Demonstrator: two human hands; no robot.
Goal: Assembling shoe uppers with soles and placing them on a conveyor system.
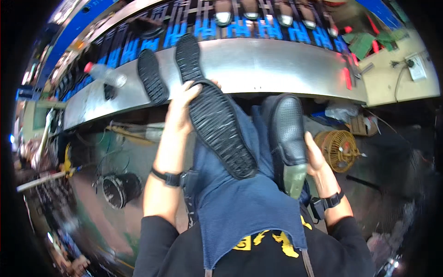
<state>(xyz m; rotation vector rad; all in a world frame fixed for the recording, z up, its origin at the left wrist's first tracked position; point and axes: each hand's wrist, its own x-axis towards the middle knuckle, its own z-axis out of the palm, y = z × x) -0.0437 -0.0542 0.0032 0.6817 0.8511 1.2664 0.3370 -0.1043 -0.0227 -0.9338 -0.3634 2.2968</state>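
Observation:
My left hand grips a black ridged shoe sole by its upper end, holding it slanted over my blue apron. My right hand holds a black shoe mounted on a green last, toe pointing up. Two more black soles lie on the metal bench just beyond my left hand.
A plastic bottle with a red cap lies on the bench at the left. A conveyor with blue racks carries several shoes behind it. A yellow wire fan guard sits on the floor at the right, a black round object at the left.

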